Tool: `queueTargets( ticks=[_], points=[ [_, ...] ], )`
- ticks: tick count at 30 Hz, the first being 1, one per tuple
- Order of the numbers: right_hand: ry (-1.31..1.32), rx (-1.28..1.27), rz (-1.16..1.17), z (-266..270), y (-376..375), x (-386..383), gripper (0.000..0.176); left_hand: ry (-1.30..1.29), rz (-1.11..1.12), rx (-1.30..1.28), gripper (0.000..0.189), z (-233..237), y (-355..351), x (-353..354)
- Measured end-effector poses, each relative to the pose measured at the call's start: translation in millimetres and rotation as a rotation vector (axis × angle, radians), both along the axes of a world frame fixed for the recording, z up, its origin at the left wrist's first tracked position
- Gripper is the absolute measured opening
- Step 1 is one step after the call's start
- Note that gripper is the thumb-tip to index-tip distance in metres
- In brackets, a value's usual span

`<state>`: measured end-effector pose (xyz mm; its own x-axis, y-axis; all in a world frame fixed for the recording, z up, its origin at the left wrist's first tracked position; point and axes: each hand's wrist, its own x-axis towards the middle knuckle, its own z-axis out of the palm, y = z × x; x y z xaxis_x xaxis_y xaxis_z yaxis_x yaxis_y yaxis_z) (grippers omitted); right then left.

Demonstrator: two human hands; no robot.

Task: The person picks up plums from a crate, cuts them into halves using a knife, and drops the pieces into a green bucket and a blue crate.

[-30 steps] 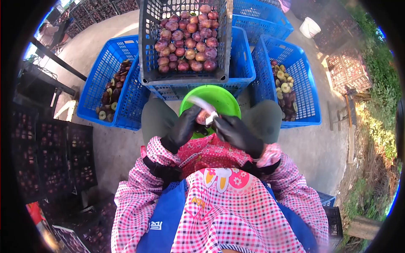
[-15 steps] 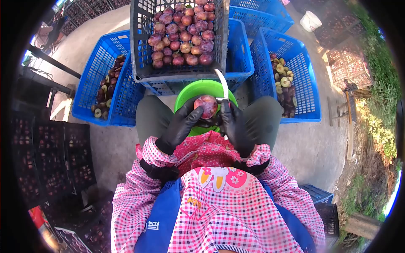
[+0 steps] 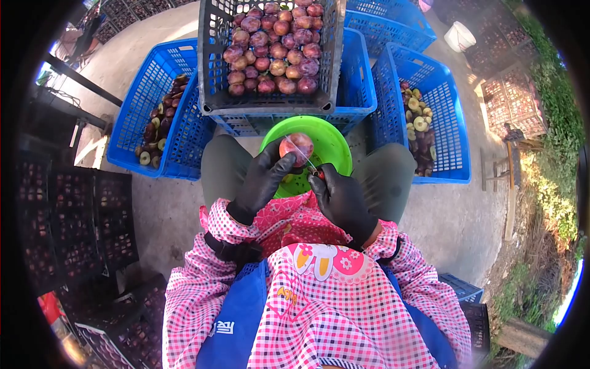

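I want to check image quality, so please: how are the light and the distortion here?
Head view: fisheye bending inside a black round border; stacked crates at left in deep shadow; yellowish foliage at right brightly sunlit; slight haze near the white bucket.

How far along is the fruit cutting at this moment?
Partway, it seems. Already done: cut pieces showing pale flesh lie in the left blue crate and right blue crate. In hand: the left hand grips one plum, the right hand a knife, its blade across the fruit. Left: many whole-looking plums in the black crate. The total can't be told.
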<state>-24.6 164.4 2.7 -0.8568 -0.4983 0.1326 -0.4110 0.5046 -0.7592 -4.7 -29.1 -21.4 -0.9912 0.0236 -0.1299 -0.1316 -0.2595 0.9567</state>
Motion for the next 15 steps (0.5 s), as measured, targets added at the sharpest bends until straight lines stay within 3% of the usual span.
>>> queueTargets(
  ticks=[7,13,15],
  points=[
    [-0.006,0.075,-0.006,-4,-6,2,0.024,-0.039,0.022,-0.021,0.053,0,3,1],
    [0.043,0.074,-0.044,-27,-10,4,0.025,0.070,-0.026,-0.199,0.051,2,9,3],
    [0.080,0.035,-0.059,-27,-13,6,0.024,-0.045,0.014,0.426,0.049,0,12,2]
  ],
)
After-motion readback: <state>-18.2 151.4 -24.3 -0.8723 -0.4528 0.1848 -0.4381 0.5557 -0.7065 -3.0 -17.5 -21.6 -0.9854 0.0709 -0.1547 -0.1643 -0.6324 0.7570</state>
